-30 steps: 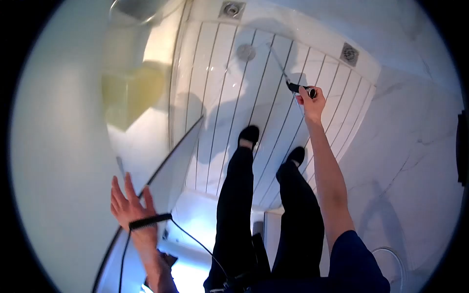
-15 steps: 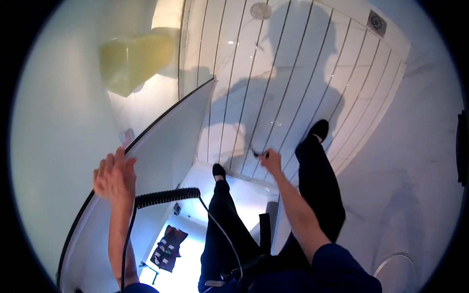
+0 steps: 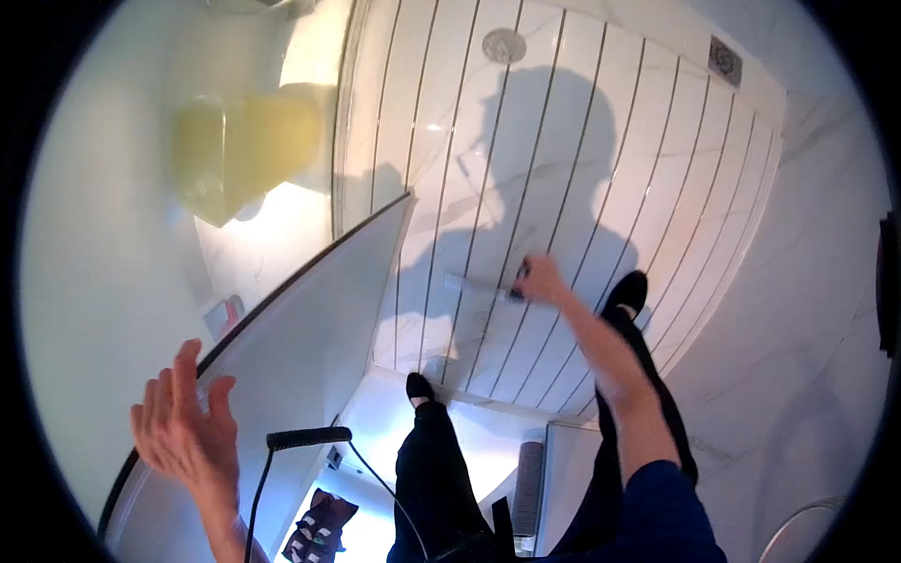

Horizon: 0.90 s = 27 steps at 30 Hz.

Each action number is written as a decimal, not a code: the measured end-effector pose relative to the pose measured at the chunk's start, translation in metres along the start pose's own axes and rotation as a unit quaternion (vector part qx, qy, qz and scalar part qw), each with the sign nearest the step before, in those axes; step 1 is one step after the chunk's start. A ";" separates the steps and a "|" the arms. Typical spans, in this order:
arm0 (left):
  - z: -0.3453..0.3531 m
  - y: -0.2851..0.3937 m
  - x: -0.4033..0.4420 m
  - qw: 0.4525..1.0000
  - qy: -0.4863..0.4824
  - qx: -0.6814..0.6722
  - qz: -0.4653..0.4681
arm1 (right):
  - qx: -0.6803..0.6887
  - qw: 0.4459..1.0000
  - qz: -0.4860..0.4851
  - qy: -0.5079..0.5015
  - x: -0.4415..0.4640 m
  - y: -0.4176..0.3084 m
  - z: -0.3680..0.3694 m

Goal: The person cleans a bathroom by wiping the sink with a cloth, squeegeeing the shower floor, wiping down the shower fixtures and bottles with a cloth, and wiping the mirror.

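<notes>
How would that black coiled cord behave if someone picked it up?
The coiled cord would probably stretch springily, given its ridged coil. It's likely light, being slender, and probably floppy where its thin ends droop.

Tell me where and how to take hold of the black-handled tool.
Take it by the black handle, coming from the picture's right, as the right hand does. A pale strip, blurred, seems to stick out toward the picture's left, so that side is probably best left free. The handle looks compact enough to close the fingers around.
</notes>
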<state>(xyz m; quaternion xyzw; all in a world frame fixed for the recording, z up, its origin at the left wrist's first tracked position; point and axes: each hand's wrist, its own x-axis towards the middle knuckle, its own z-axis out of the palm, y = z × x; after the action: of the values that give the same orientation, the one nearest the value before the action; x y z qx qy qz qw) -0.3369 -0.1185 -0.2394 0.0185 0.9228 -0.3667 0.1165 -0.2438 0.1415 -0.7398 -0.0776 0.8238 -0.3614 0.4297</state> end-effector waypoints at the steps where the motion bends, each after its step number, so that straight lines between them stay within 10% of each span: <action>1: -0.004 0.002 0.004 1.000 -0.018 -0.013 -0.009 | 0.031 0.998 -0.002 0.060 0.023 -0.016 -0.071; 7: -0.016 0.013 0.020 0.996 -0.033 -0.067 -0.040 | 0.073 0.955 -0.027 0.287 0.133 0.012 -0.328; 12: -0.023 0.018 0.030 0.994 -0.062 -0.076 -0.056 | -0.075 0.901 -0.065 0.422 0.167 0.021 -0.381; 27: 0.010 0.017 0.028 0.994 -0.032 -0.063 -0.087 | 0.102 0.980 -0.034 0.170 0.203 -0.050 -0.324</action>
<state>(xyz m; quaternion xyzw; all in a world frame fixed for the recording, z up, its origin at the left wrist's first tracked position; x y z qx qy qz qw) -0.3606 -0.1139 -0.2643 -0.0812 0.9380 -0.3170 0.1145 -0.6257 0.1873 -0.7194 0.0017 0.8403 -0.4661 0.2767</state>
